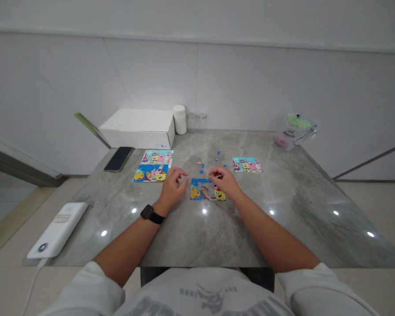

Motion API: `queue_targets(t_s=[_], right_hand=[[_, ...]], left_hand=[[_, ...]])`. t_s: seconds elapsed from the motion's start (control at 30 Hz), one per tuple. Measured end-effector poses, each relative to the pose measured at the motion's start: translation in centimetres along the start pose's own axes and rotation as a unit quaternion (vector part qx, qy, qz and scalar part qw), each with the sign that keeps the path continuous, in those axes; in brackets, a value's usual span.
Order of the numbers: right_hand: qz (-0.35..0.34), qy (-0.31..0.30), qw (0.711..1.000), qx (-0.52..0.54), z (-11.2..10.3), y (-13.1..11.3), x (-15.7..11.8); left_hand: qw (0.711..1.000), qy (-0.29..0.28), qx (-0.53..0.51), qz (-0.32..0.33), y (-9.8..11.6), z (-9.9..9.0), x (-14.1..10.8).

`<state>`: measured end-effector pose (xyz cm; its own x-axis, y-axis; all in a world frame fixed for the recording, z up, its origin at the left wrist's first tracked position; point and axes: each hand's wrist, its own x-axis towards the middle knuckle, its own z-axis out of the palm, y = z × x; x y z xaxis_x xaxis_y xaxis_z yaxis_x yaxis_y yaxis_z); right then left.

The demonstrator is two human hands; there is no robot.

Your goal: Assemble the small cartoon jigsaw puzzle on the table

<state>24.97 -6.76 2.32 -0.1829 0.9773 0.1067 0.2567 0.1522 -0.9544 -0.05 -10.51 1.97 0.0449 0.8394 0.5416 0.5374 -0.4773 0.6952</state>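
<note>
A partly assembled cartoon jigsaw puzzle lies in front of me, with a gap in its middle. Over its upper right edge, my right hand is closed in a pinch on a small puzzle piece, mostly hidden by the fingertips. My left hand is beside the puzzle's left edge, fingers loosely curled and apart, holding nothing. Several loose puzzle pieces lie beyond the puzzle. The printed picture sheet is left of my left hand. A second, assembled puzzle lies to the right.
On the grey marbled table, a phone and white box stand at the back left. Beside the box are a white canister and glass jars. A plastic bag is back right, a white device front left.
</note>
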Motion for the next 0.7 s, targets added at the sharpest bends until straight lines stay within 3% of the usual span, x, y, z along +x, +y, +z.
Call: queue_targets(t_s=[0.23, 0.47, 0.7], right_hand=[[-0.003, -0.013, 0.997, 0.078, 1.4, 0.4, -1.2], [-0.022, 0.007, 0.999, 0.042, 2.0, 0.9, -2.2], [-0.032, -0.002, 0.999, -0.009, 2.7, 0.6, -2.9]], left_hand=[[0.997, -0.061, -0.016, -0.034, 2.1, 0.2, 1.0], [0.995, -0.087, -0.039, -0.041, 2.1, 2.1, 0.0], [0.989, -0.119, -0.07, -0.044, 1.7, 2.5, 0.3]])
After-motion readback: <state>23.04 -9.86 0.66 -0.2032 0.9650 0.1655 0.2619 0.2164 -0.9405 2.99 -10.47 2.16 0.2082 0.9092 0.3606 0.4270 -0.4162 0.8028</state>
